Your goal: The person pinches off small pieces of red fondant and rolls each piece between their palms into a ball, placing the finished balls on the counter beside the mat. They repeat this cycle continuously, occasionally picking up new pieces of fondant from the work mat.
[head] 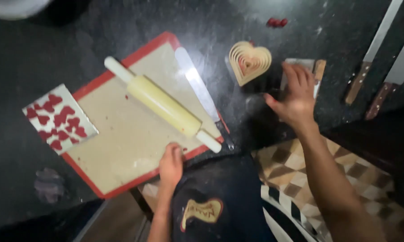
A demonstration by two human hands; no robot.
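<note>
My left hand (171, 164) rests with curled fingers on the near red edge of a beige baking mat (121, 134); whether it pinches the mat I cannot tell. A cream rolling pin (161, 103) lies diagonally across the mat. My right hand (295, 96) is spread open, palm down, over a flat scraper with a wooden handle (317, 71), close to a nested set of heart-shaped cutters (249, 62). A long metal spatula (202, 92) lies beside the mat's right edge.
A white board carrying several red heart cut-outs (58, 118) overlaps the mat's left corner. Two knives with wooden handles (374, 49) lie at the far right of the dark counter. Small red bits (276, 22) sit at the back. Checkered floor tiles (296, 170) show below.
</note>
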